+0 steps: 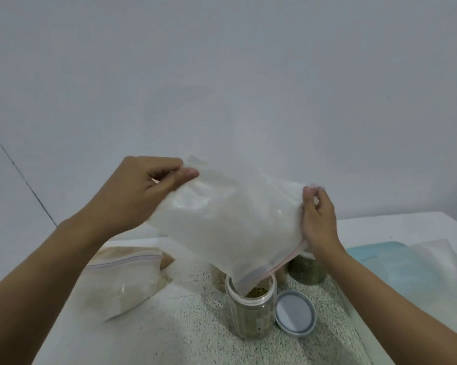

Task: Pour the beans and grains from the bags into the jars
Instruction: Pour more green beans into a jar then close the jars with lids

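Speckled table (195,335) | left hand (132,193), right hand (319,219) pinch bag (230,225) | mouth in jar (251,317)

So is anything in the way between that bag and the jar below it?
Nothing visible. The bag dips its lower corner into the open jar, and the lid lies beside the jar on the mat.

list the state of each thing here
held bag: tipped, open corner in the jar's mouth
front jar: open, upright, nearly full of green beans
lid: off, lying beside that jar
left bag: lying down, zip looks shut
left hand: pinches the held bag's raised end
right hand: grips its side near the zip
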Action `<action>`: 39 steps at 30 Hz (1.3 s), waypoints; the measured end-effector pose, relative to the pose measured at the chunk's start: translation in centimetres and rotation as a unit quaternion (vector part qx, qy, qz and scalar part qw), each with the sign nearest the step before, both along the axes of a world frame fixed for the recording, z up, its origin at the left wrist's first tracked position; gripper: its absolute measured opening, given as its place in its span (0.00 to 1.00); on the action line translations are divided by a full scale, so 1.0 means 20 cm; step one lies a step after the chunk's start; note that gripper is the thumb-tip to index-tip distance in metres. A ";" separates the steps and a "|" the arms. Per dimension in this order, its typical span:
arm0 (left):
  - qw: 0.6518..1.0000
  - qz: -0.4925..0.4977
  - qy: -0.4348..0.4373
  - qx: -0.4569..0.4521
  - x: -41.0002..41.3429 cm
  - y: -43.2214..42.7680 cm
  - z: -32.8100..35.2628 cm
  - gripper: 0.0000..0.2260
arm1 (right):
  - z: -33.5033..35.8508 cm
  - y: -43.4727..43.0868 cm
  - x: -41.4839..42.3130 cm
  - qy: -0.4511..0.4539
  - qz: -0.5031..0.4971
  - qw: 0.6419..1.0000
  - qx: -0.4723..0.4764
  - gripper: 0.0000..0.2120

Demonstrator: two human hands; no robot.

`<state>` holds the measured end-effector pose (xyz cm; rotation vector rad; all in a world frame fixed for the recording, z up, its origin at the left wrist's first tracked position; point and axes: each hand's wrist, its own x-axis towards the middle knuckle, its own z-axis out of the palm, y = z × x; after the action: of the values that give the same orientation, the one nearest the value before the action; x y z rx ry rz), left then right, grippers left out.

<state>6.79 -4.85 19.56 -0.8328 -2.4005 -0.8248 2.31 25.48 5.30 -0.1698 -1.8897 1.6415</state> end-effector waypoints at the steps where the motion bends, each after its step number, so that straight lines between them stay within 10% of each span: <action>1: 1.000 -0.005 0.006 0.003 0.00 0.00 0.01 0.22 | 0.00 0.00 0.00 0.003 0.004 1.000 0.003 0.15; 39: 0.953 0.248 -0.086 0.151 0.04 -0.23 -0.64 0.27 | 0.28 -0.07 0.01 0.040 0.262 0.958 -0.105 0.07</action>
<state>7.53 -9.40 6.70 -0.0310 -2.3825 -1.0418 2.43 24.03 10.86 0.3381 -1.7898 2.1623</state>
